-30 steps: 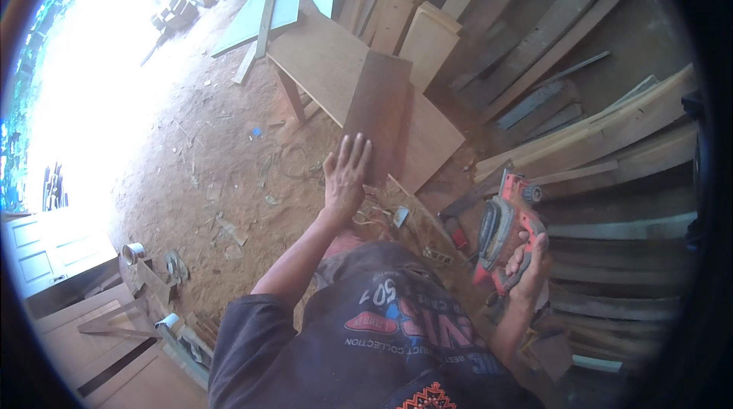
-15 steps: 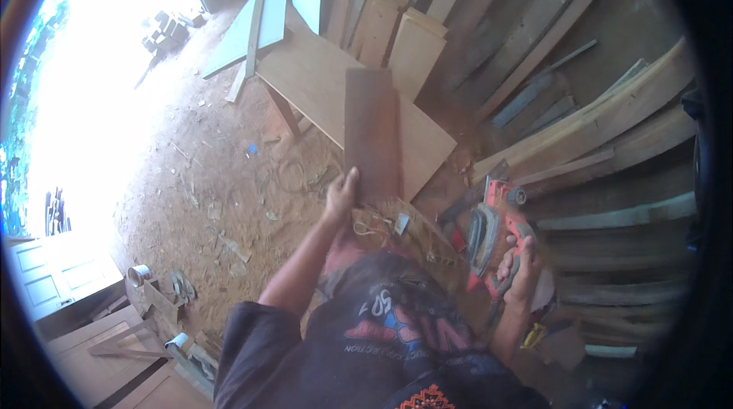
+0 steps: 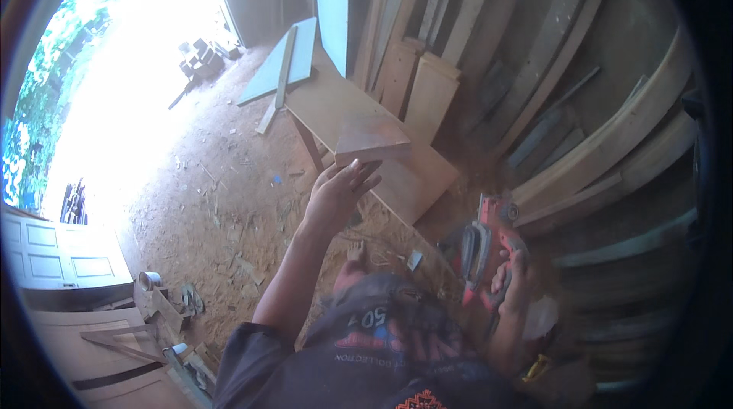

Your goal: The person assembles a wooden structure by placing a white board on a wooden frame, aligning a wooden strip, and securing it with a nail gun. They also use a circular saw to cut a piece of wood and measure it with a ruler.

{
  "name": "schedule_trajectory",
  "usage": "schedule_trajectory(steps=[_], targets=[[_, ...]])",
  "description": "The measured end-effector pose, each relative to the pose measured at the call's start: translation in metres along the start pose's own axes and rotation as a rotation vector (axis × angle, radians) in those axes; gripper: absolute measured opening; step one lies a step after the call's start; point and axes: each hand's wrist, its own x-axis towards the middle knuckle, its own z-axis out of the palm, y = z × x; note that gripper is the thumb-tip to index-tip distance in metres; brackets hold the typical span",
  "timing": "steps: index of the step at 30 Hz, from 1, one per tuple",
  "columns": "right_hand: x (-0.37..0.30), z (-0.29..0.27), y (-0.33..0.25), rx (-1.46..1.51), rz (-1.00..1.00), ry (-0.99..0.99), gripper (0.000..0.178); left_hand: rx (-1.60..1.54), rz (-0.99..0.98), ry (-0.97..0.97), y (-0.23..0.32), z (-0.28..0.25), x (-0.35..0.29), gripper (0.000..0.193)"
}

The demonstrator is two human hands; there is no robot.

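My left hand (image 3: 336,194) holds a short, thick wooden board (image 3: 372,140) by its near end. The board is lifted and tipped so that its end face shows towards me, and the fingers reach under it. At my right side, my right hand (image 3: 515,281) is wrapped round the handle of a red and black electric hand planer (image 3: 481,250). The planer is held up, apart from the board. Beyond the raised board is a low plywood-topped bench (image 3: 416,188), partly hidden by it.
Long planks (image 3: 603,153) are stacked along the right, with more boards (image 3: 432,100) leaning at the back. Pale blue panels (image 3: 286,66) stand at the bench's far end. Shavings and scraps litter the dirt floor (image 3: 229,203). Panelled doors (image 3: 69,256) lie at the left.
The board was lying flatter with its broad face showing; its near end has been lifted and tipped up by my left hand. The planer stays in my right hand, slightly shifted.
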Motion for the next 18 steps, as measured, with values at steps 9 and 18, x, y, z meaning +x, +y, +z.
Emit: schedule_trajectory(steps=[9,18], targets=[[0.006,-0.019,0.012,0.021,0.004,0.061,0.042,0.028,-0.017,0.065,0.003,-0.002,0.011,0.05],[0.005,-0.016,0.007,0.038,0.035,0.07,0.039,0.043,0.004,0.095,-0.001,-0.004,0.007,0.049]])
